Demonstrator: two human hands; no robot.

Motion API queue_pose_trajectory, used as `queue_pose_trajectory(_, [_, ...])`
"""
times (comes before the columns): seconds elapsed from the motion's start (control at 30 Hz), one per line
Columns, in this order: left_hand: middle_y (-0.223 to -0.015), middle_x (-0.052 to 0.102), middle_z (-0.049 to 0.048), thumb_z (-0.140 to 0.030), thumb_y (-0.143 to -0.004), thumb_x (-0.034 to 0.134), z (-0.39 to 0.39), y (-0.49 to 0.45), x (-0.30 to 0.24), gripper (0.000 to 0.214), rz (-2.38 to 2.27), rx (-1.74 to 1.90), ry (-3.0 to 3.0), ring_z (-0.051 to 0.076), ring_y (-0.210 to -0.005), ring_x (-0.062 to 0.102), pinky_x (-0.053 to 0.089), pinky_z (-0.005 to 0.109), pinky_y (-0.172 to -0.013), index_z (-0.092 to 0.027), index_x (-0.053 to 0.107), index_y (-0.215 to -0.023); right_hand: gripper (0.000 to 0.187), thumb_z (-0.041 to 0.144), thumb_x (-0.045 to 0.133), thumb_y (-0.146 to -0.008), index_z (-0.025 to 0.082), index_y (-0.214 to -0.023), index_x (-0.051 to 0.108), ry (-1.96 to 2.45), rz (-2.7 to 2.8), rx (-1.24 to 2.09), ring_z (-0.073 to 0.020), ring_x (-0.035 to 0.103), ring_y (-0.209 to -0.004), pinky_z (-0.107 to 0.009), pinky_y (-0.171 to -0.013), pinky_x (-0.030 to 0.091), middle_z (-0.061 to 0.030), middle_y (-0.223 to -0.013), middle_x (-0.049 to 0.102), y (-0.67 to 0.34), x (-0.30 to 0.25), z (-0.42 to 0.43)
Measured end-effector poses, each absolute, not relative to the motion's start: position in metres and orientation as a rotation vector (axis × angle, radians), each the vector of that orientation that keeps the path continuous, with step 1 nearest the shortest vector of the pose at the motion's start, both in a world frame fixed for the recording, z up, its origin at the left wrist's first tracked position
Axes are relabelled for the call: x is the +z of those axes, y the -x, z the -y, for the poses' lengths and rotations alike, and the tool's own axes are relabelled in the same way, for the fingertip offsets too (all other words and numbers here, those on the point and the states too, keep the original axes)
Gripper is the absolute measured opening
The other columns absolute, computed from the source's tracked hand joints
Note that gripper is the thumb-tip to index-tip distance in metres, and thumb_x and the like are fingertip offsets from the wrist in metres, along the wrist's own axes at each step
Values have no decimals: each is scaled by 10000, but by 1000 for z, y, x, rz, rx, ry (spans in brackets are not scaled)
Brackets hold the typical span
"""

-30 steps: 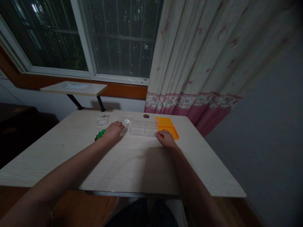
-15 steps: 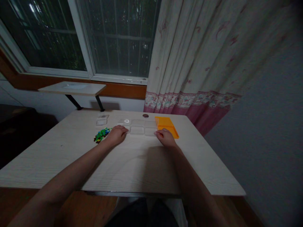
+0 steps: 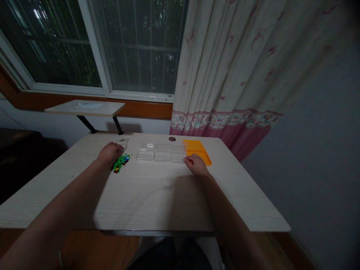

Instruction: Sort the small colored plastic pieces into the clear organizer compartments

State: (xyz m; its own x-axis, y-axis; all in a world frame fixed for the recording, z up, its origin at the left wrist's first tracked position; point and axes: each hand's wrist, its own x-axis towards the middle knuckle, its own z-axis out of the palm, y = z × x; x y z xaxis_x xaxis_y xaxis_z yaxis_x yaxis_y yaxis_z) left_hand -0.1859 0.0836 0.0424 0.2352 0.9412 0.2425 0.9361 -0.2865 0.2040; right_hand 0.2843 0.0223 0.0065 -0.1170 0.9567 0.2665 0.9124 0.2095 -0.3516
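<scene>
On the pale desk [image 3: 146, 202], my left hand [image 3: 110, 152] is at the small case [image 3: 123, 141] and my right hand [image 3: 196, 164] at the clear boxes' [image 3: 162, 156] corner, perhaps steadying them; from here I cannot tell whether either grips. Colourful pieces [image 3: 120, 162] lie handily beside my left, the orange case [image 3: 194, 144] by my right.

- Your left hand [image 3: 111, 152] is at a small clear case [image 3: 123, 141], beside mostly green pieces [image 3: 120, 163].
- Your right hand [image 3: 195, 164] is beside open clear cases [image 3: 162, 156], partly hiding an open orange case [image 3: 197, 145].
</scene>
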Motion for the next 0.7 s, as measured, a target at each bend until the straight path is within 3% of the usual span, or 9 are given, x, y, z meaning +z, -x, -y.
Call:
queue_pose_trajectory(0.23, [-1008,732,111,-260,-818,478,-98,184,42,382,-1799,474,-2735,248,-998,628,463,323,-934,-189,761,-1064,307,402,531,-973,229,-1053,771,1758,2069,141,-178,606,-970,-245,-858,404,-64,-969,696,-283,11,-20])
queue_pose_trajectory(0.5, [-998,741,102,-178,-824,491,-82,166,42,364,-1636,425,-2786,237,-946,645,449,378,-966,-230,787,-1028,312,396,525,-974,227,-1078,765,1774,2075,131,-186,596,-997,-261,-882,393,-70,-1015,707,-282,12,-19])
queue_pose_trajectory(0.7, [-934,724,118,-100,-804,454,-69,149,35,418,-1503,461,-2839,238,-935,631,480,343,-904,-177,788,-1042,308,419,535,-971,245,-1069,770,1795,2065,91,-206,571,-1043,-289,-926,380,-73,-1045,702,-281,12,-18])
